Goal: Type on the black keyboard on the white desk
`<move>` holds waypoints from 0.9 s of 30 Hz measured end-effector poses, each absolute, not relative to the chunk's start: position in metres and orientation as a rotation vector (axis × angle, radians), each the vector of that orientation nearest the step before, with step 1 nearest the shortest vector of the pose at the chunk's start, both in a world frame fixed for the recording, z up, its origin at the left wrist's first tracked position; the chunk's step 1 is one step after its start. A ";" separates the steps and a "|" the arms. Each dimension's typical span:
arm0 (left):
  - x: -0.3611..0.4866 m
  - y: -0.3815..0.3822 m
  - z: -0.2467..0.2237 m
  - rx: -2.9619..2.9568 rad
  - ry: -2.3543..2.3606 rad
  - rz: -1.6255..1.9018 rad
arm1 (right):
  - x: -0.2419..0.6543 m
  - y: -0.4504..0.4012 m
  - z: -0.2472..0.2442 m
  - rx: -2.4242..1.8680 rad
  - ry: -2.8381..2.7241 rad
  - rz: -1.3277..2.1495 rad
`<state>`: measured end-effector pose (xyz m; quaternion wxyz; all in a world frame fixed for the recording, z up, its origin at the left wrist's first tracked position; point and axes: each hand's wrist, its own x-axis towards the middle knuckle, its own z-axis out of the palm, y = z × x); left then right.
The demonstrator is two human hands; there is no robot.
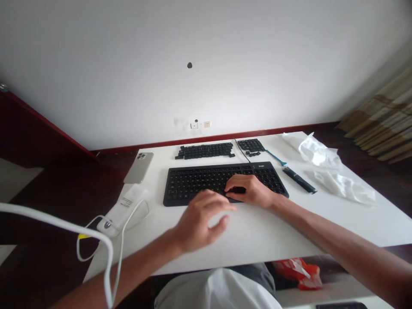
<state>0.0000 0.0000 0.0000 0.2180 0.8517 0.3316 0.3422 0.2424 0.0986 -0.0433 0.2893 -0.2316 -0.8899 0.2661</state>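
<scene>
A black keyboard [199,182] lies on the white table, its key area darkened with what look like bare key positions. My right hand [252,191] rests over its right-middle part. Its thumb and forefinger tips come close together at the lower rows, and whatever is between them is too small to make out. In front of the keyboard's lower edge hovers my left hand [204,219], thumb apart from curved fingers, holding nothing visible. Behind the keyboard, loose black keycaps [206,150] lie in rows, with a smaller block of keycaps [251,145] to their right.
On the left are a grey phone [139,168], a white box-like device [124,208] and a white cable [77,227] crossing near the camera. A blue-tipped tool [278,159], a black strip-shaped packet [299,180] and crumpled clear plastic [318,152] lie to the right.
</scene>
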 end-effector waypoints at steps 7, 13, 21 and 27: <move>-0.069 0.078 -0.027 2.687 1.443 0.651 | 0.248 0.102 -0.043 -0.648 -2.412 0.742; -0.080 0.082 -0.041 2.591 1.509 0.552 | 0.250 0.105 -0.043 -0.646 -2.408 0.858; -0.080 0.084 -0.040 2.538 1.504 0.603 | 0.247 0.105 -0.043 -0.626 -2.391 0.867; -0.080 0.085 -0.043 2.525 1.524 0.612 | 0.247 0.103 -0.045 -0.635 -2.388 0.866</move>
